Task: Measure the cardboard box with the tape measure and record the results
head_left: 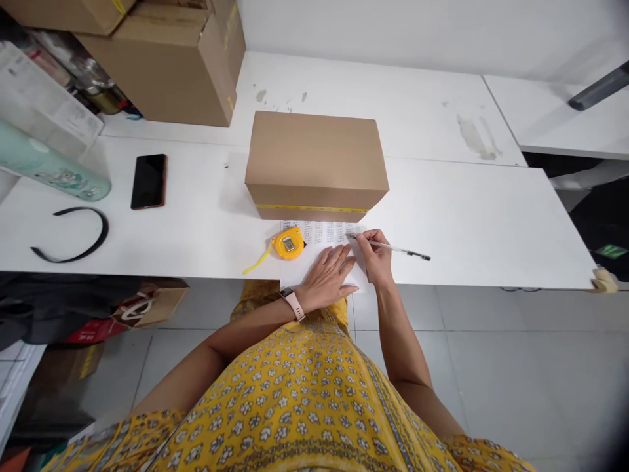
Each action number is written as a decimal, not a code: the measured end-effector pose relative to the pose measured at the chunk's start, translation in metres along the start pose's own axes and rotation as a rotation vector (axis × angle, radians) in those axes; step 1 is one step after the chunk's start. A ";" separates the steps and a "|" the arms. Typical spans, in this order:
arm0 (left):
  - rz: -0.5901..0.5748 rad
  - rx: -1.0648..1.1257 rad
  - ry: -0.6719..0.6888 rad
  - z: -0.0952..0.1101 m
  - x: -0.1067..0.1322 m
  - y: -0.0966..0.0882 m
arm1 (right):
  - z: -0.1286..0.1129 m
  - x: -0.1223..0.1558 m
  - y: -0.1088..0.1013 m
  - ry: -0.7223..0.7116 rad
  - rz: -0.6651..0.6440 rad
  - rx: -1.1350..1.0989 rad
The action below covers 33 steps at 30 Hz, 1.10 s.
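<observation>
My right hand is closed around a pen, its tip down on a sheet of paper covered in rows of small writing. My left hand lies flat on the lower part of that sheet, fingers stretched out, and wears a pink-strapped band at the wrist. Left of the fingers sits a yellow tape measure with a short length of tape pulled out, partly over the paper. Right behind the sheet stands a closed cardboard box, which hides the paper's far edge.
On the white table at left are a phone, a black headband-like arc and a green patterned bottle. Larger cardboard boxes stand at the back left. A dark cylindrical object shows at the far right.
</observation>
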State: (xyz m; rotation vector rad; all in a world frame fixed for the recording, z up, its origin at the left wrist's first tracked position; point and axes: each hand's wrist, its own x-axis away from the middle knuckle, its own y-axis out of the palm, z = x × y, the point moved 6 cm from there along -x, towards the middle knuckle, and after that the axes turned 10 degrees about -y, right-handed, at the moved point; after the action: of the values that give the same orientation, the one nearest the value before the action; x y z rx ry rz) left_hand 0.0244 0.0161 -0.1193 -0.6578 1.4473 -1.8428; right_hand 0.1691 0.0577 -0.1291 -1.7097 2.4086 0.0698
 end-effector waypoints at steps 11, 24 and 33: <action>0.016 0.005 -0.027 0.001 -0.002 -0.001 | 0.001 -0.012 0.004 -0.061 -0.077 0.241; 0.023 -0.027 -0.012 0.001 -0.001 -0.003 | -0.001 -0.012 0.006 -0.110 -0.098 0.280; 0.032 -0.040 -0.006 0.001 -0.001 -0.002 | -0.002 -0.012 0.006 -0.123 -0.109 0.304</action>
State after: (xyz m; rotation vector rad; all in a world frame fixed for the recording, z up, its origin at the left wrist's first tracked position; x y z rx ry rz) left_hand 0.0252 0.0161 -0.1169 -0.6552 1.4863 -1.7905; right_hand 0.1669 0.0710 -0.1256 -1.6401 2.1075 -0.1913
